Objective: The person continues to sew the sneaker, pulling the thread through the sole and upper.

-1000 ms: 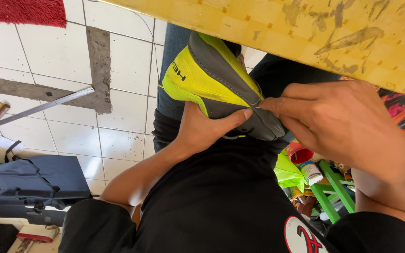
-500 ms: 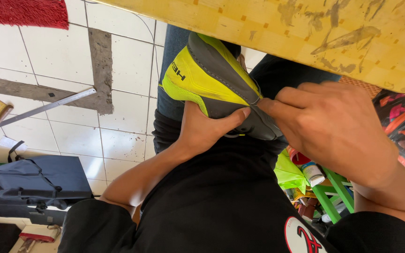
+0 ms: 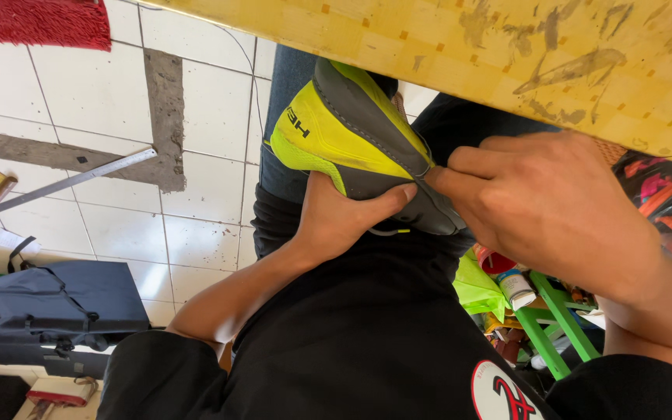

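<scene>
Head view: neon-yellow and grey fabric sports shoe (image 3: 351,140) held over the lap, just under the edge of a scuffed yellow wooden tabletop (image 3: 445,47). Left hand (image 3: 340,218) cupped beneath, thumb pressed on the grey side panel. Right hand (image 3: 546,206) closed, fingertips pinched together at the shoe's grey edge. Beyond, white tiled floor (image 3: 95,93), black fabric bag (image 3: 48,303), green plastic stool (image 3: 554,327).

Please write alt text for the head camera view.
A person's left hand cradles a yellow-and-grey shoe on their lap while the right hand pinches its rear edge. A yellow board is above, white floor tiles to the left.
</scene>
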